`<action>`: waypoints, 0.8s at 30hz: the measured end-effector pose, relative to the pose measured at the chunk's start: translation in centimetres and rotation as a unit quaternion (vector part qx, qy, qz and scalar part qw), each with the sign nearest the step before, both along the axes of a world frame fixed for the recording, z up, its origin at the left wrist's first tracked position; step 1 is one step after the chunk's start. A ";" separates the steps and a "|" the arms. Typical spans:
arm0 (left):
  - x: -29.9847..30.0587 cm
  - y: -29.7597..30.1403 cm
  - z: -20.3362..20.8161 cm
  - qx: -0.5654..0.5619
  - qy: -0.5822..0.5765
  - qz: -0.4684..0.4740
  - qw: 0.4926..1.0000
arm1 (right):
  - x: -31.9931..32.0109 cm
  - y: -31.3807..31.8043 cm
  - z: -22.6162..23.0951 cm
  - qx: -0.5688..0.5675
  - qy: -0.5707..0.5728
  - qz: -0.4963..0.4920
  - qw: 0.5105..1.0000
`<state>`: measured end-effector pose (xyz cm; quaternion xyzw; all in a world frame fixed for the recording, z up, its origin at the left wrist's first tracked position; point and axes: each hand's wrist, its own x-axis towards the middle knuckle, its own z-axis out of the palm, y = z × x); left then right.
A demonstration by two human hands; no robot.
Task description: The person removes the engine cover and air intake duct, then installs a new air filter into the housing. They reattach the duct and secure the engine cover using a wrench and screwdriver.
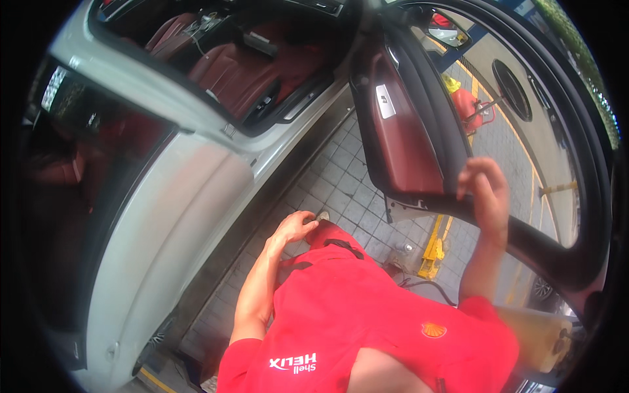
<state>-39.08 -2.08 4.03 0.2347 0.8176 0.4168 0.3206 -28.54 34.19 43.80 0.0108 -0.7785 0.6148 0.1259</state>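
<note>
My left hand hangs beside the thigh of my red trousers, fingers loosely bent, with nothing seen in it. On the other side, my right hand is raised at the inner edge of the car door, near its window. Its fingers are half curled and slightly blurred; nothing shows between them, and whether they touch the door is unclear. The door stands wide open, with a dark red and black inner panel and a silver switch plate. To the left is the pale car body.
Through the doorway a dark red leather seat shows. Grey paving tiles lie between car and door. Beyond the door are a red tank-like object, a yellow metal piece and a pale yellow container. A dark hose runs nearby.
</note>
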 end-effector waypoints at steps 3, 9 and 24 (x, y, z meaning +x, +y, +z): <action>-5.1 3.5 -1.9 0.006 -0.019 -0.022 1.000 | -0.4 3.9 -1.0 0.002 -0.037 0.032 0.999; -12.9 8.7 -2.1 0.038 -0.069 0.045 0.996 | -1.9 8.2 -3.3 -0.040 -0.145 0.068 0.986; -26.5 23.2 -13.0 0.191 -0.214 0.162 0.944 | -35.2 0.9 -24.9 -0.183 -0.329 0.088 0.922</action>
